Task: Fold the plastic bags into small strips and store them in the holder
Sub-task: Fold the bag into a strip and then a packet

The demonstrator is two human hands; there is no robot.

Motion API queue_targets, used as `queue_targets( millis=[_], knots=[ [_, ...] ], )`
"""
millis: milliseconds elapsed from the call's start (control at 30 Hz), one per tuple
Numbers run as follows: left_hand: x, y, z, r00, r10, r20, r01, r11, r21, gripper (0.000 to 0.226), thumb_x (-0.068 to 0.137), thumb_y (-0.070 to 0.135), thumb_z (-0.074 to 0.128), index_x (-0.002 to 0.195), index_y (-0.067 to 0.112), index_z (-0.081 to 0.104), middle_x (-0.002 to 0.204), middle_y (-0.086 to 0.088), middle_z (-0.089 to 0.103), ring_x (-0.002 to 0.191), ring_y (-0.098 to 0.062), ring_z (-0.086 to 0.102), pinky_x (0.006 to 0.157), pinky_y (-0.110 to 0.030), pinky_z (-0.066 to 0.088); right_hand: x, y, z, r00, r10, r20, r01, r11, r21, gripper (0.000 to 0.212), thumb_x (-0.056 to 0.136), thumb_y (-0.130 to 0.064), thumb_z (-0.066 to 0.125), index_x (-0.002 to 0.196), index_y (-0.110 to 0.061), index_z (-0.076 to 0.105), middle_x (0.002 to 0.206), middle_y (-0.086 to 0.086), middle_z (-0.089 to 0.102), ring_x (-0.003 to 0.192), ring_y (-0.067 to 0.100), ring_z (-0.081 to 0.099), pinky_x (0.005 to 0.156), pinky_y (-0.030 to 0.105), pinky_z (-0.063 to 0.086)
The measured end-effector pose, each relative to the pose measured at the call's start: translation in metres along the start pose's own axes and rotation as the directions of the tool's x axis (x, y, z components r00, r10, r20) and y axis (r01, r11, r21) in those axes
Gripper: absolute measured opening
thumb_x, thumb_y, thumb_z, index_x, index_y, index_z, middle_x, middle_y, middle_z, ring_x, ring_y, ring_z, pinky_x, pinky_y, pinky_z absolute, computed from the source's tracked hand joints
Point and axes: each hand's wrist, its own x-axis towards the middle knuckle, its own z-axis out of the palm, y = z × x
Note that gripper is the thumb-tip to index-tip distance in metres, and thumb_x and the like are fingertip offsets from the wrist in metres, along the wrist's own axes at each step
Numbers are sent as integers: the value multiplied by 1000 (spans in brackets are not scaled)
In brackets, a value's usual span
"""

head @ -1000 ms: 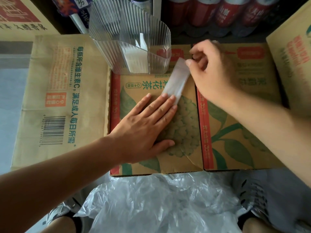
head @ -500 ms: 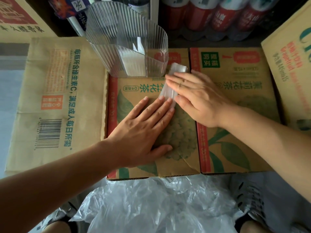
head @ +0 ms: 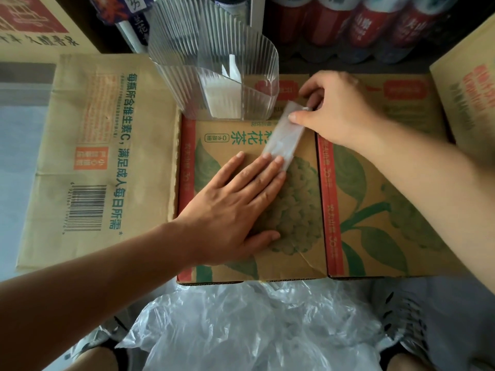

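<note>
A clear plastic bag folded into a narrow strip lies slanted on the green-printed cardboard box. My left hand lies flat on the box, its fingertips pressing the strip's near end. My right hand pinches the strip's far end between thumb and fingers. Just behind the strip stands the ribbed transparent holder, with folded white strips standing inside it.
A heap of loose clear plastic bags lies at the box's near edge over my lap. A flat cardboard carton is on the left, another box at right, and red bottles line the back.
My right hand first pressed flat along the strip, then lifted and moved back to its far end, now pinching it. My left hand has stayed pressing the near end.
</note>
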Motion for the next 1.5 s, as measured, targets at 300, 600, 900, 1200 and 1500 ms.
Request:
queue_targets(
  millis=[300, 600, 900, 1200, 1500],
  knots=[
    [-5, 0, -1, 1000, 16, -12, -16, 999, -30, 84, 102, 61, 37, 161, 4, 19, 169, -14, 12, 158, -29, 6, 124, -56, 16, -3, -16, -7, 989, 97, 114, -85, 990, -109, 20, 82, -33, 83, 74, -28, 65, 78, -7, 61, 76, 15, 62, 65, 25, 42],
    [-7, -1, 0, 1000, 6, -17, -7, 996, -85, 78, 100, 56, 45, 159, 7, 30, 169, -16, 13, 158, -30, 7, 123, -56, 18, -29, -12, -21, 992, 21, 124, -43, 983, 177, 8, 89, -20, 70, 85, -16, 64, 73, 4, 65, 60, 12, 51, 60, 27, 41],
    [25, 10, -47, 784, -454, 424, 352, -237, -905, 40, 91, 40, 64, 114, 9, 71, 107, -13, 77, 96, -28, 73, 87, -42, 60, -90, -28, -36, 850, -422, -317, 464, 883, 69, 11, 95, -11, 65, 90, -1, 65, 84, 8, 67, 73, 16, 63, 63, 32, 53],
    [28, 4, -35, 722, -296, 626, 276, -705, -653, 37, 95, 3, 53, 129, -10, 60, 127, -29, 65, 102, -32, 69, 88, -41, 60, -144, -23, 2, 648, -762, -16, 760, 648, -61, 5, 90, -8, 75, 92, -4, 74, 92, 7, 73, 92, 28, 69, 77, 44, 55],
    [23, 7, -30, 843, -197, 501, 291, -616, -732, 37, 96, -8, 49, 131, -2, 60, 116, -17, 71, 105, -25, 69, 99, -37, 55, -131, -32, -4, 897, -443, -4, 428, 864, 264, 14, 92, -26, 69, 92, -13, 75, 102, -2, 68, 102, 18, 62, 92, 34, 49]
  ],
)
